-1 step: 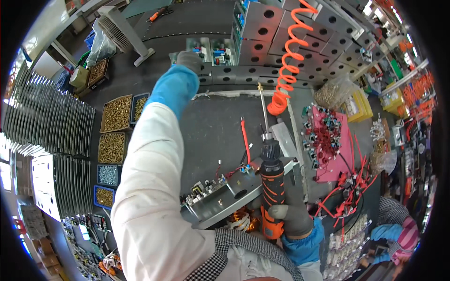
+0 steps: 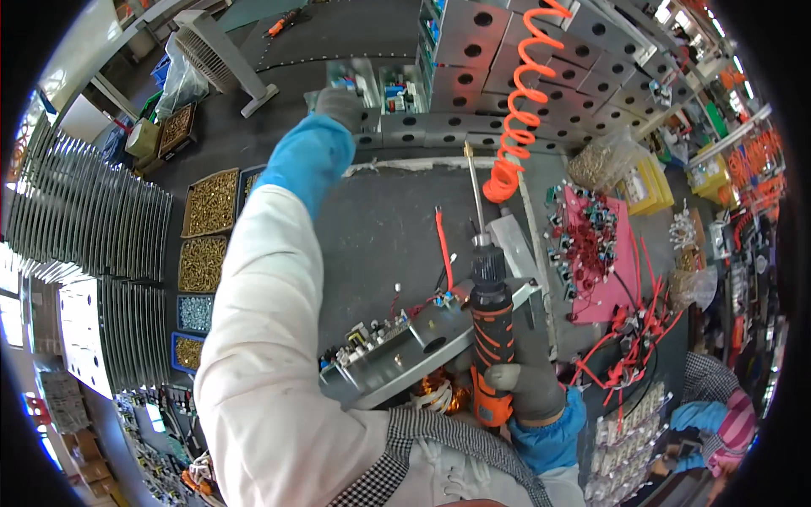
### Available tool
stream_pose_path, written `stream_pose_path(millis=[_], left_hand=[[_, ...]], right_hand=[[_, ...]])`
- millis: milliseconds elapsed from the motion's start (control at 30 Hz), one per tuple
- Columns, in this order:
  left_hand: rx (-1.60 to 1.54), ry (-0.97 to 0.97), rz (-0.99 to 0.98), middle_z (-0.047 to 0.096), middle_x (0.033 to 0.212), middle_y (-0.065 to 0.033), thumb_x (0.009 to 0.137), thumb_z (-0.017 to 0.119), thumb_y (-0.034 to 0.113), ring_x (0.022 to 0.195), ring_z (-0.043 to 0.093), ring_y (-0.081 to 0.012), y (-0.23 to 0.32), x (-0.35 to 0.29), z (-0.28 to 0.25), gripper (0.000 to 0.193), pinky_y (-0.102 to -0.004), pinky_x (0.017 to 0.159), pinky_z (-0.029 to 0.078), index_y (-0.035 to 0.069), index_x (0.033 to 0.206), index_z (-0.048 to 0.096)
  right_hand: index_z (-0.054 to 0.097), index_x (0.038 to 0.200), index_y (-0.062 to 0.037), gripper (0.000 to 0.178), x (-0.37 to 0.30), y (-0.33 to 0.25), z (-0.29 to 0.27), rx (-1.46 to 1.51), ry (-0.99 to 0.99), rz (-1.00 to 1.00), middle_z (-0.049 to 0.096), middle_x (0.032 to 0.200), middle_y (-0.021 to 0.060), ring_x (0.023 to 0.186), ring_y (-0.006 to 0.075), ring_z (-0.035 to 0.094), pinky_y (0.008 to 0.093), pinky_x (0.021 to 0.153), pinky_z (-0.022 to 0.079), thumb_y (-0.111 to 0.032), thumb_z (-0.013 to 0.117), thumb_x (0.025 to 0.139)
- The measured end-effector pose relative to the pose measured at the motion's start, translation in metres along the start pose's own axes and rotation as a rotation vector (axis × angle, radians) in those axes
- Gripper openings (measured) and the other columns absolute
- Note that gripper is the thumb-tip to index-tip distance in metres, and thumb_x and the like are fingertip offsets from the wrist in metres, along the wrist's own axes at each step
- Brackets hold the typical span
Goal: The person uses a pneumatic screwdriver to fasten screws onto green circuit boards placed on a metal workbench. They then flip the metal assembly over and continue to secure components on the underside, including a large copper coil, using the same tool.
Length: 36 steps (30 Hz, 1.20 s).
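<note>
My left hand, gloved in grey, stretches far forward. It is closed on the near left edge of a small grey metal housing with electronic parts inside; the fingertips are partly hidden. In my right hand, also gloved, I hold a black and orange power screwdriver. Its long bit points away from me, with a brass-coloured piece, apparently a screw, at the tip. Under the screwdriver lies a long metal chassis with a circuit board along its far side and a red wire standing up.
Trays of brass screws and a tray of silver hardware line the left, beside stacked metal plates. An orange coiled hose hangs ahead. Stacked metal housings stand behind it. Small boards lie on a pink sheet. A co-worker is at right.
My left hand and the small housing have shifted slightly left, and the housing now leans away from its neighbour. The right hand and the screwdriver have barely moved.
</note>
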<state>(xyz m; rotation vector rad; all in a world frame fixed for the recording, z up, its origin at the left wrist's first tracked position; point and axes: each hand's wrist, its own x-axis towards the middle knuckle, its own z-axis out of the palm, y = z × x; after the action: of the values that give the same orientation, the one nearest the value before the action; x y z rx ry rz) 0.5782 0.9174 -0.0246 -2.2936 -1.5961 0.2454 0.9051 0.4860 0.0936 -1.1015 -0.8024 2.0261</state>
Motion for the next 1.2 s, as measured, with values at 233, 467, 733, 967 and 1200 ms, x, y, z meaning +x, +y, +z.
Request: stream_pose_path(millis=[233,467,733,967,1200], left_hand=[[-0.350,0.031,-0.155,0.075,0.098,-0.0137,0.091,0.064,0.040,0.096,0.070,-0.0335,0.030,-0.083,-0.077,0.033,-0.0441,0.084,0.055,0.012,0.100,0.079],[-0.676,-0.294,0.143,0.069,0.114,-0.0179,0.094,0.059,0.035,0.106,0.064,-0.0405,0.082,-0.113,-0.044,0.032,-0.0468,0.094,0.051,0.015,0.117,0.069],[-0.697,-0.167,0.283,0.070,0.111,-0.0150,0.096,0.059,0.027,0.108,0.063,-0.0314,0.091,-0.057,0.079,0.028,-0.0423,0.096,0.050,0.014,0.120,0.069],[-0.752,-0.131,0.104,0.071,0.106,-0.0144,0.095,0.061,0.024,0.099,0.066,-0.0305,0.074,-0.055,0.133,0.027,-0.0414,0.089,0.053,0.010,0.116,0.069],[-1.042,0.032,0.274,0.074,0.103,-0.0138,0.091,0.070,0.026,0.093,0.070,-0.0272,0.071,-0.070,0.118,0.030,-0.0425,0.081,0.054,0.003,0.111,0.071]], right_hand=[[0.047,0.142,0.0031,0.075,0.006,-0.001,0.002,0.009,-0.047,-0.036,0.068,0.113,0.0127,0.105,0.0227,0.066,0.0400,0.095,0.054,-0.016,0.072,0.074],[0.050,0.141,-0.0001,0.064,-0.002,0.002,-0.004,-0.028,-0.097,-0.103,0.066,0.114,0.0095,0.102,0.0169,0.062,0.0324,0.092,0.050,-0.017,0.069,0.082],[0.056,0.124,-0.0025,0.047,-0.005,0.013,-0.021,-0.045,-0.161,-0.187,0.061,0.102,0.0007,0.092,0.0097,0.057,0.0274,0.079,0.049,-0.015,0.073,0.082],[0.060,0.103,-0.0001,0.037,0.001,0.025,-0.019,-0.069,-0.090,-0.250,0.065,0.083,0.0078,0.067,0.0162,0.064,0.0314,0.059,0.053,-0.013,0.075,0.072],[0.061,0.103,0.0003,0.037,-0.007,0.019,-0.019,-0.102,-0.019,-0.209,0.066,0.079,0.0085,0.067,0.0186,0.065,0.0330,0.059,0.053,-0.010,0.076,0.071]])
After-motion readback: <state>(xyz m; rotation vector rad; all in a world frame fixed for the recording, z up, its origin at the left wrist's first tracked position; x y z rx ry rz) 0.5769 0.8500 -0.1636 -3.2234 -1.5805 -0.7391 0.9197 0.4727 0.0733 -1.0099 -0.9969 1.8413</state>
